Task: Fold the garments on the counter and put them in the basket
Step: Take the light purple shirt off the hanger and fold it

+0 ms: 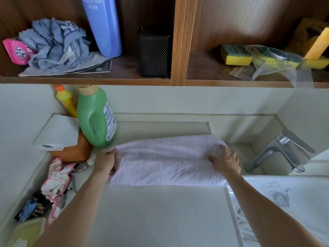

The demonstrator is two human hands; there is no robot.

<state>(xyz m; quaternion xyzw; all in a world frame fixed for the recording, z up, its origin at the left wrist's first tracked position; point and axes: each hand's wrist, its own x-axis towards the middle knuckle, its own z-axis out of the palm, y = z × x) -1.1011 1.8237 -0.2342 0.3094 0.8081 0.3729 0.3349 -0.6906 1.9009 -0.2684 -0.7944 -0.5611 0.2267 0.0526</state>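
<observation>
A white garment (167, 163) lies stretched across the pale counter (160, 214), folded into a long band with its far part doubled over. My left hand (105, 162) grips its left end, fingers closed on the cloth. My right hand (225, 160) holds the right end, thumb under and fingers spread over the fold. A pink-and-white patterned garment (57, 179) lies crumpled at the left edge of the counter. No basket is in view.
A green detergent bottle (96, 118), a yellow bottle (66, 101), a paper roll (57, 132) and an orange container (74, 150) stand at the back left. A chrome faucet (281, 150) and sink (284, 202) are to the right. Wooden shelves (174, 81) hang above.
</observation>
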